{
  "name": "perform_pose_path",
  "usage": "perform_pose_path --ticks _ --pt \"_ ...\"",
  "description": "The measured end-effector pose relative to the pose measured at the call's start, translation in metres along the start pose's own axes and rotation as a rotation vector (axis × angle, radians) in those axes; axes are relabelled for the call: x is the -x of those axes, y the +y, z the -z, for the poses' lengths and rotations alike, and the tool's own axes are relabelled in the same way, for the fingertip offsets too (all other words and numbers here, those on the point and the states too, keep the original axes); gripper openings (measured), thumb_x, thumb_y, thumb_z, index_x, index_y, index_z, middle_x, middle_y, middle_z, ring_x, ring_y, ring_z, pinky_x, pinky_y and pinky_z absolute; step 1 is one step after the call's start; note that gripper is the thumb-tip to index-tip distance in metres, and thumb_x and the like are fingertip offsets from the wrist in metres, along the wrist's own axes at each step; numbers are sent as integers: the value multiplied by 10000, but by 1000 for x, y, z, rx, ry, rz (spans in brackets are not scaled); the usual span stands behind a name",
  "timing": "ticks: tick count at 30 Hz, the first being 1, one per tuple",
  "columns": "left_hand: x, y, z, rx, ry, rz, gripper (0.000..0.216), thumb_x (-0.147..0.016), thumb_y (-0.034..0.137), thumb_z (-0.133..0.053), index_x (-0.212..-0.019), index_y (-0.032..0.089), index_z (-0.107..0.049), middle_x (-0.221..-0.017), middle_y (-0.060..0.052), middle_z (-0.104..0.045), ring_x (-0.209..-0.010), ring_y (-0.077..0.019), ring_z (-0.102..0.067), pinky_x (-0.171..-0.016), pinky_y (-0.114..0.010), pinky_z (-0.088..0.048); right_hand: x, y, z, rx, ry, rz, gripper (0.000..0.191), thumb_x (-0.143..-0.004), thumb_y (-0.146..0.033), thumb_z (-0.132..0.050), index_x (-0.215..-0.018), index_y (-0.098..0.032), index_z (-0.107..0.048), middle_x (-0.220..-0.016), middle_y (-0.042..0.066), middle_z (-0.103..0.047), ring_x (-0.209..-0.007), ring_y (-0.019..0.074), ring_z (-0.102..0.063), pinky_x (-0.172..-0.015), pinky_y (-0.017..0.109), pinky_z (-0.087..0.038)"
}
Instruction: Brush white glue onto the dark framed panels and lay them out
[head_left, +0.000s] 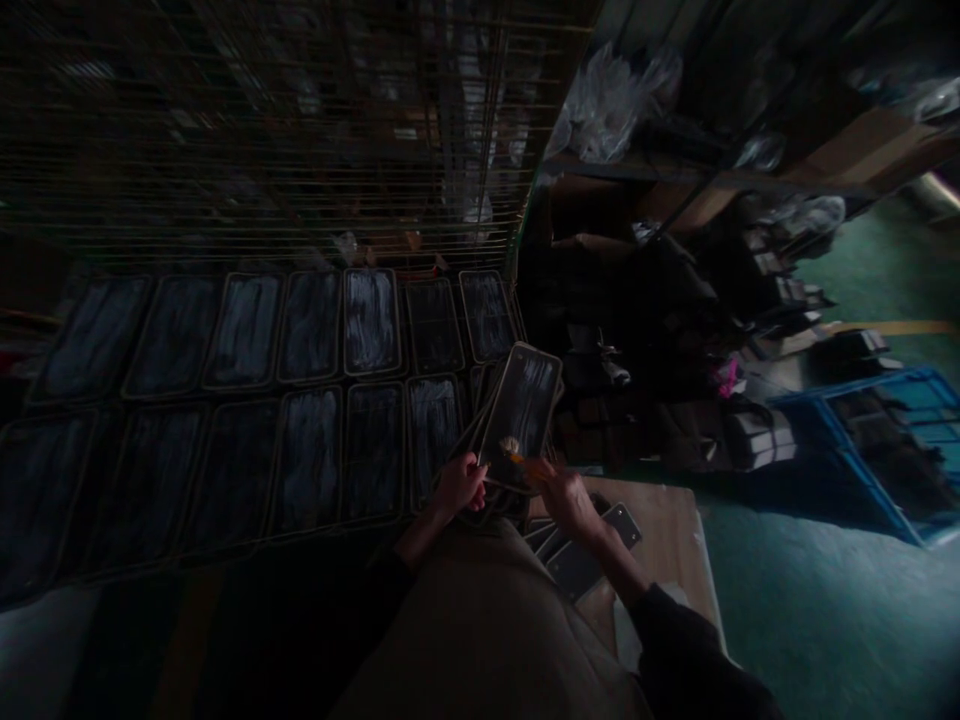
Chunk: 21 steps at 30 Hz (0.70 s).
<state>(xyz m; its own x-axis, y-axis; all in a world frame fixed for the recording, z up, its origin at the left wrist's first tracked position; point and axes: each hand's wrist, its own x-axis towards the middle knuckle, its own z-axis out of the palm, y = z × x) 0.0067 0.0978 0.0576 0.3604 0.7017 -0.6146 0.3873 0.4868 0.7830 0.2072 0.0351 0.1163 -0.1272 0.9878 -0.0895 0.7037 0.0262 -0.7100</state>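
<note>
My left hand (461, 485) is closed on the lower edge of a dark phone-case-shaped piece (521, 410) streaked with white, held tilted up in front of me. My right hand (566, 495) pinches a small brush (525, 462) with an orange handle, its pale bristles touching the bottom of that piece. More such pieces seem stacked behind the held one. Two rows of the same dark pieces (300, 400), each brushed with white, lie flat side by side to the left.
A wire rack (300, 130) rises behind the rows. A wooden board (667, 540) at my right carries several loose cases (585, 555). Cluttered shelves (712, 180) with bags and boxes, and a blue crate (870, 440) on the green floor, stand at right.
</note>
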Motion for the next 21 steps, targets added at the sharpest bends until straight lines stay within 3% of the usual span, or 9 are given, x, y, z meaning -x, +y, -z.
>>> perform_pose_path --ticks 4,6,9,12,16,19,21 --pt "-4 -4 2 7 -6 -32 349 -801 521 -559 -736 202 -434 -489 54 -554 -329 -103 -533 -310 -180 -401 18 -12 10 -380 45 -148 332 -979 -407 -378 -1112 -186 -587 -785 46 -694 -694 177 -675 -638 265 -533" --pt "-6 -6 2 -4 -8 -39 354 -792 524 -560 -728 206 -421 -485 58 -552 -336 -108 -542 -310 -180 -404 25 -8 18 -535 219 -239 345 -970 -437 -396 -1091 -176 -587 -743 38 -686 -654 173 -669 -635 279 -546" --pt "-7 -9 2 -24 -33 20 348 -780 511 -556 -717 212 -391 -465 68 -543 -351 -121 -558 -315 -187 -417 56 19 25 -650 625 -381 379 -932 -488 -462 -1096 -169 -585 -743 39 -683 -621 173 -663 -592 285 -549" --pt "-6 -13 3 -26 -45 52 371 -722 517 -611 -746 212 -401 -492 73 -572 -382 -125 -579 -343 -196 -448 124 65 12 -654 1006 -588 467 -888 -553 -495 -1122 -158 -579 -798 57 -687 -655 179 -667 -575 284 -552" --pt "-11 -20 9 -60 -31 61 440 -613 527 -704 -751 201 -442 -523 61 -606 -436 -150 -616 -384 -226 -494 254 115 -38 -520 1385 -1063 580 -759 -661 -563 -995 -134 -617 -724 50 -668 -635 197 -655 -535 295 -547" --pt "-16 -23 12 -102 -34 107 476 -546 511 -760 -749 183 -481 -535 39 -630 -457 -163 -626 -407 -246 -517 340 127 -77 -432 1582 -1289 606 -748 -697 -501 -901 -120 -598 -638 47 -629 -562 197 -629 -502 313 -535" --pt "-16 -23 14 -120 -26 114 487 -518 495 -781 -753 173 -501 -544 31 -640 -469 -161 -628 -423 -247 -527 380 131 -94 -397 1653 -1363 621 -762 -700 -444 -939 -121 -582 -646 42 -622 -554 188 -625 -504 310 -533"
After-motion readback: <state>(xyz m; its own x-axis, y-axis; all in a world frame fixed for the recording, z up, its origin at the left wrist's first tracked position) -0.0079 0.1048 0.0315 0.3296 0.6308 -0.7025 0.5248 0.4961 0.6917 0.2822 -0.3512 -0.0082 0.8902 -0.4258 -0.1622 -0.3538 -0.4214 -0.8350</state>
